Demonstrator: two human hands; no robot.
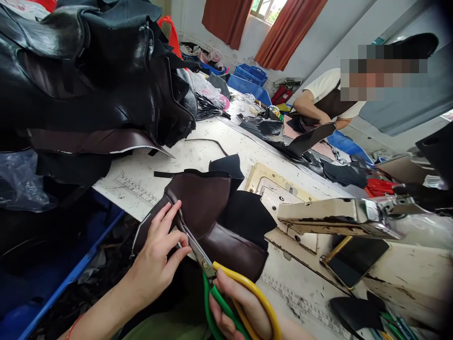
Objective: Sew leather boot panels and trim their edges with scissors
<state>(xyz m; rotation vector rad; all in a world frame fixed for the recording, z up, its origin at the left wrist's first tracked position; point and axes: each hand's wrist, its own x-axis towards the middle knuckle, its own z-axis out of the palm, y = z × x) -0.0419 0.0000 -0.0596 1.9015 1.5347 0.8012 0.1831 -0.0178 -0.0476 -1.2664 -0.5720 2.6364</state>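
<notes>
Brown leather piece [208, 208] at near edge of table [219, 141], overhanging toward the body. Smooth, faintly glossy, dark chocolate; curved outline, stitched seam along upper rim, pale raw edge at left. Matte black lining [247, 215] beneath, jagged outline.

Left hand [159, 257] spread, fingertips pressed flat on the leather's left edge. Right hand [240, 307] closed through loops of scissors [203, 259], one yellow, one green, plastic-coated; steel blades on the leather, just beside left fingers.

White tabletop scuffed, printed ruler marks. Heap of glossy black leather [92, 71] at left, folded and creased. Worn cream metal machine arm [336, 217] at right. Another person's arm [311, 106] far across the table, near black pieces.
</notes>
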